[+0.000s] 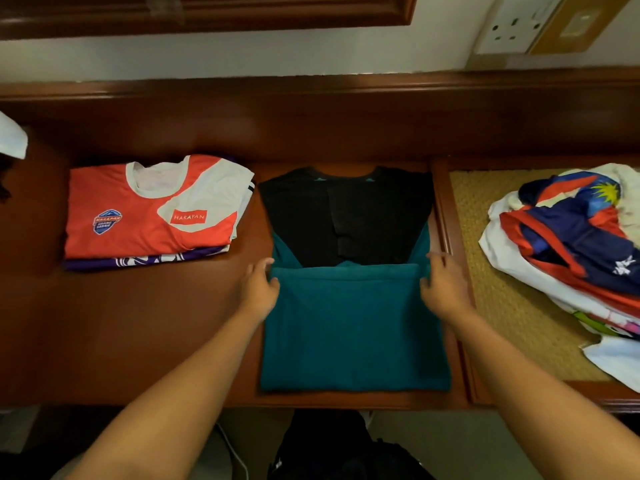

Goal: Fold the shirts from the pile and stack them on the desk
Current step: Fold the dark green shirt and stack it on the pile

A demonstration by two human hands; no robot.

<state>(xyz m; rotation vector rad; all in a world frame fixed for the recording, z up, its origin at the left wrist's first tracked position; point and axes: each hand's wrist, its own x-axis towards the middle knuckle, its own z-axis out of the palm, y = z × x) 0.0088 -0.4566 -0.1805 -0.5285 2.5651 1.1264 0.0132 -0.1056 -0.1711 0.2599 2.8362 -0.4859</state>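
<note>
Both hands pinch the green and black shirt [349,306] in the middle of the desk [156,323]: the left hand [258,289] holds its left edge and the right hand [445,285] holds its right edge. Its bottom half is folded up. Folded shirts [152,209] sit on the left, and the messy pile [571,244] is on the right.

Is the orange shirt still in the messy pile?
No, the orange shirt lies folded on top of the stack at the left of the desk, far from the messy pile.

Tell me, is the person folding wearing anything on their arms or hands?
No. Both forearms are bare right to the frame edge, with no sleeves showing. The left hand and right hand have no gloves, and I see no watch, rings or bracelets.
</note>
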